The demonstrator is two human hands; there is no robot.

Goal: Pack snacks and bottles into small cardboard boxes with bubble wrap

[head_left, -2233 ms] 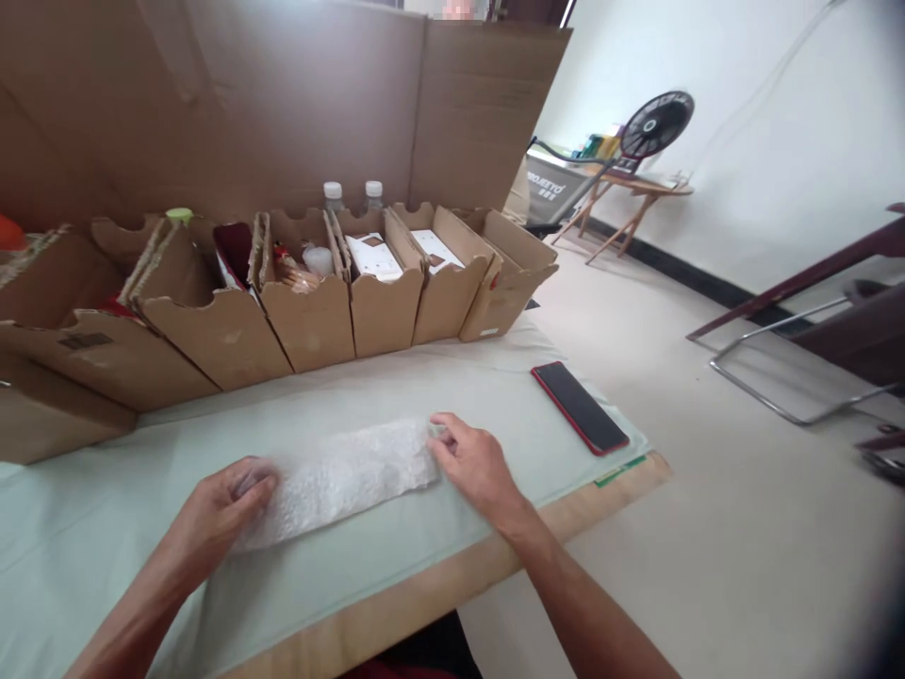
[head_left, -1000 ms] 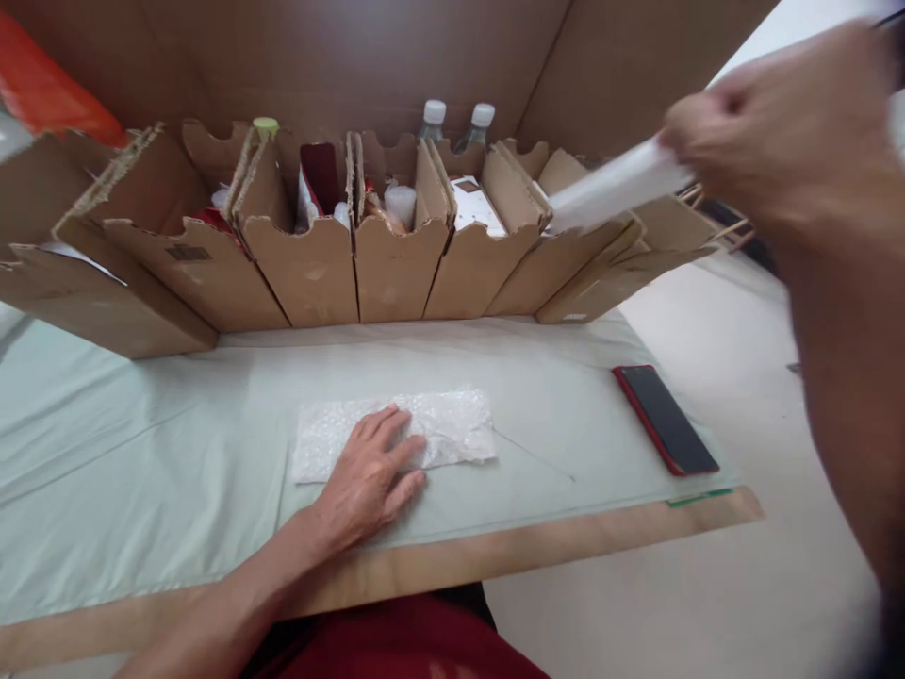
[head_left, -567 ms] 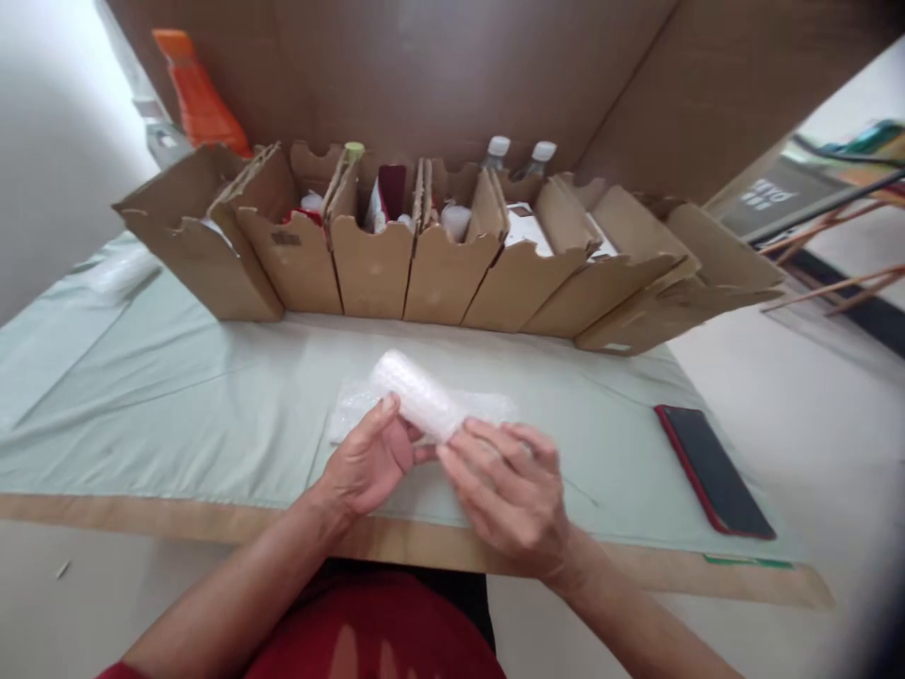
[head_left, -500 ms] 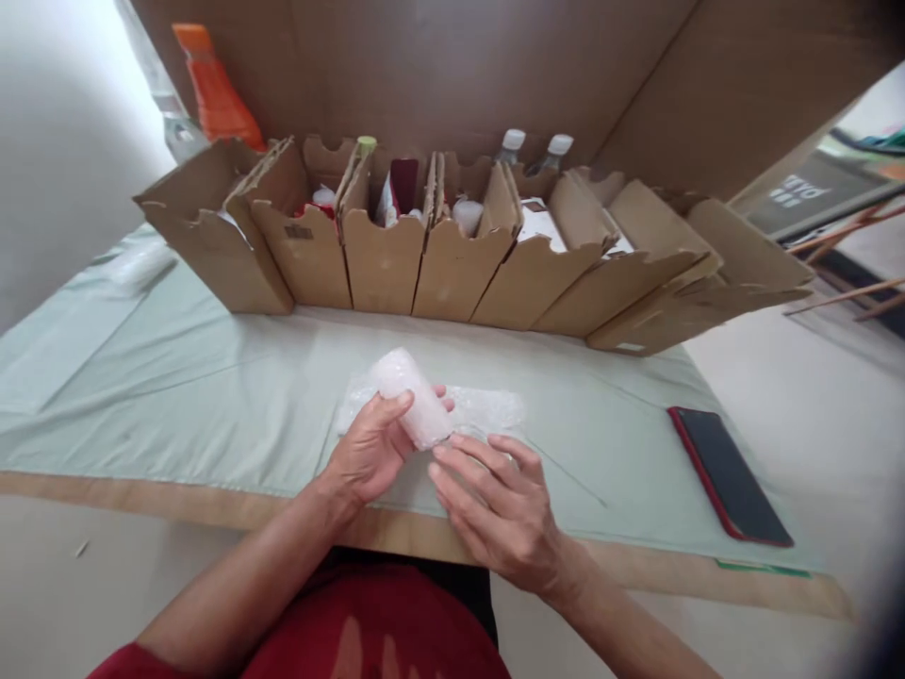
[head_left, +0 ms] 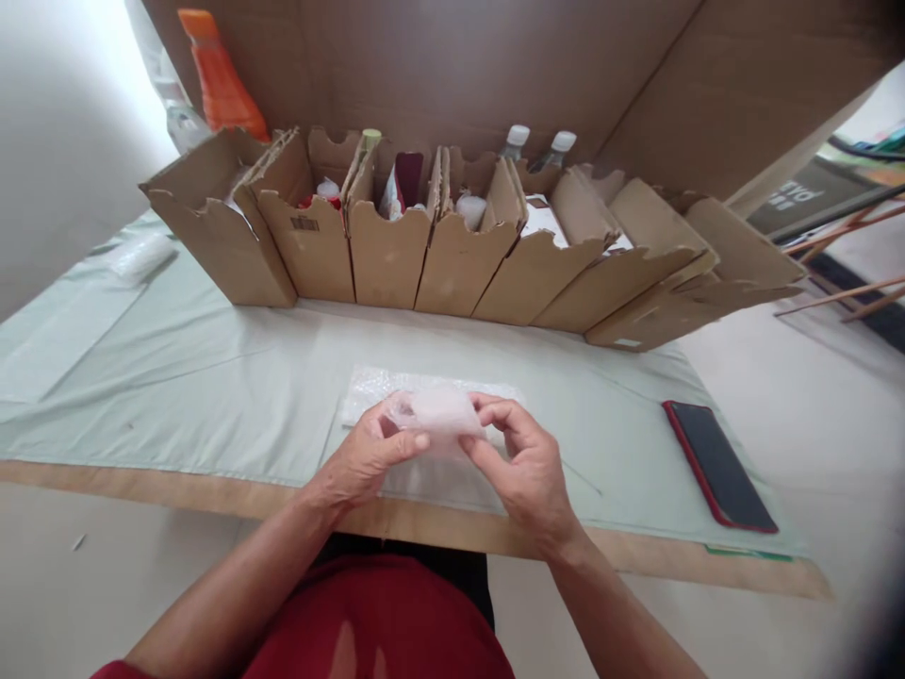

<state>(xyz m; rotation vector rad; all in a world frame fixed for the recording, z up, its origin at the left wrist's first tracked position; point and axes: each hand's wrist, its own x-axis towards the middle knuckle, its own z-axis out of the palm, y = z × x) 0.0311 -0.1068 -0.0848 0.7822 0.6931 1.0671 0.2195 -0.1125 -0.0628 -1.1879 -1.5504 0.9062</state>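
A whitish bubble-wrapped bundle (head_left: 442,415) is held level above the table between both hands; what lies inside the wrap cannot be made out. My left hand (head_left: 374,448) grips its left end, thumb along the near side. At the other end, my right hand (head_left: 519,457) pinches it between thumb and fingers. Beneath and behind the bundle, a flat sheet of bubble wrap (head_left: 371,385) rests on the pale green cloth (head_left: 269,405).
Several cardboard bins (head_left: 392,259) stand in a row at the back, holding small packages. An orange bottle (head_left: 222,85) and clear bottles with white caps (head_left: 518,137) rise behind them. A phone in a red case (head_left: 721,467) lies at right, rolled bubble wrap (head_left: 141,256) at left.
My right hand has come up and taken hold of the bundle's right end. The bundle has turned from tilted to level, and my left hand has shifted its grip to the left end.
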